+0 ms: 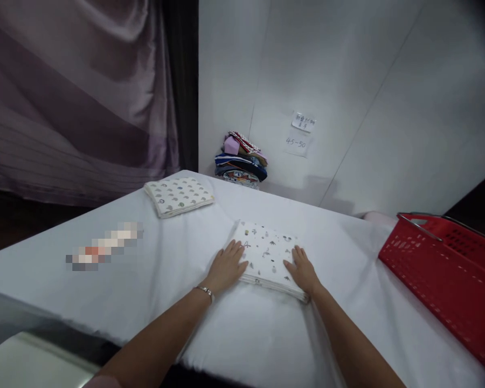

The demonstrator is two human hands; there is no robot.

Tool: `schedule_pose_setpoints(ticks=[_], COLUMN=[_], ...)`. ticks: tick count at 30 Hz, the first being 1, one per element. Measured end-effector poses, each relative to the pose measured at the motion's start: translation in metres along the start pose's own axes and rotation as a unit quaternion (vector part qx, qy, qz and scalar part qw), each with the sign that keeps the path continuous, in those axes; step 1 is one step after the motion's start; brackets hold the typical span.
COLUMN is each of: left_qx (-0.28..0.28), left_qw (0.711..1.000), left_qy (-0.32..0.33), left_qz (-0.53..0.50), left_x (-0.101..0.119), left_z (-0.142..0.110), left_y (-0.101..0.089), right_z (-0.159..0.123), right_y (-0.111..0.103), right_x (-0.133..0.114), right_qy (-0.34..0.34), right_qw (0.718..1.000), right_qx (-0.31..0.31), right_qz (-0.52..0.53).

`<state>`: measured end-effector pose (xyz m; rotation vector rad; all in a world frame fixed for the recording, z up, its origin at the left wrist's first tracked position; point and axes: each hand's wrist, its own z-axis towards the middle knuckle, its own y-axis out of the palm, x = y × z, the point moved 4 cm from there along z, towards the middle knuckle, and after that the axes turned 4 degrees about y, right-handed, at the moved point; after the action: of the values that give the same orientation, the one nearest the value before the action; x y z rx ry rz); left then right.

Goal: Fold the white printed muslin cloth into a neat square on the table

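Observation:
A folded white cloth [264, 256] with small grey and coloured prints lies flat on the white-covered table [186, 302], several layers thick. Against its left edge rests my left hand [226, 264], fingers stretched out and a bracelet on the wrist. My right hand [303, 269] lies on the cloth's right edge, fingers also extended. Neither hand grips the cloth. Farther back on the left is a second folded white cloth [180, 195] with a repeated grey print, apart from both hands.
A red plastic basket [440, 280] stands at the table's right side. A blurred-out item [105, 245] lies on the left. Beyond the far edge rises a pile of folded fabrics [241, 161] by the white wall, where paper notes [303, 123] hang. A curtain [76, 97] hangs at left.

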<state>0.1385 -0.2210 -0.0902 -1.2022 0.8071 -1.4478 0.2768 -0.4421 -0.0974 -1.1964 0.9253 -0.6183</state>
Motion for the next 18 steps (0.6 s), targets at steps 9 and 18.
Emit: schedule_pose_setpoints(ticks=[9, 18], left_qx=[0.008, -0.027], left_qw=[0.998, 0.957], left_qy=[-0.026, -0.262], left_qz=[-0.06, -0.124], left_x=[-0.002, -0.036], left_z=[-0.001, -0.001], left_y=[-0.004, -0.015], right_z=[0.002, 0.046], right_y=[0.009, -0.016], right_x=[0.009, 0.004], right_qy=[0.002, -0.005], right_qw=[1.0, 0.998], right_qx=[-0.02, -0.031], right_qz=[-0.003, -0.059])
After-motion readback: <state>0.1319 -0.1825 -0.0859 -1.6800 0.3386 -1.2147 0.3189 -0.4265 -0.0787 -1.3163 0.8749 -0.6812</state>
